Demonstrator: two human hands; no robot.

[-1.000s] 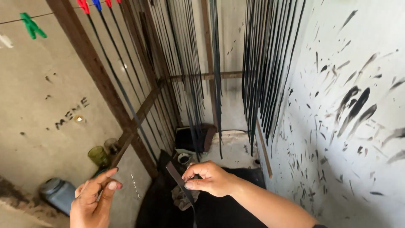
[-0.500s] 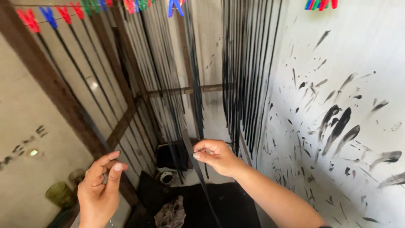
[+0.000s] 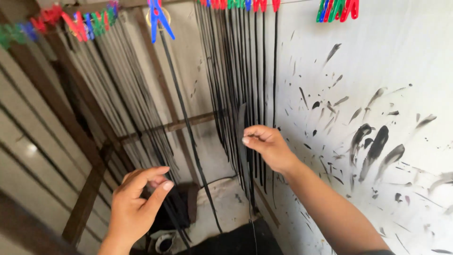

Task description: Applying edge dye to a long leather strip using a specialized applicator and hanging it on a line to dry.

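Observation:
My right hand [image 3: 266, 145] is raised in front of the hanging strips, its fingertips pinched on a long black strip [image 3: 242, 123] that trails down toward the floor. My left hand [image 3: 138, 200] is lower and to the left, fingers loosely curled with the thumb apart from them, and nothing shows in it. It hovers in front of another group of dark hanging strips [image 3: 141, 118]. Close by, one black strip [image 3: 188, 134] hangs alone from a blue clothes peg [image 3: 158, 19].
Coloured pegs [image 3: 337, 9] line a cord along the top, with more at the upper left [image 3: 85, 23]. A white wall [image 3: 401, 71] smeared with black marks stands to the right. A wooden cross-brace [image 3: 188, 123] and a slanted post [image 3: 89, 193] lie behind the strips.
The view has tilted upward, bringing the pegs into sight. My right hand has risen with the black strip pinched in it. My left hand has stayed low at the left.

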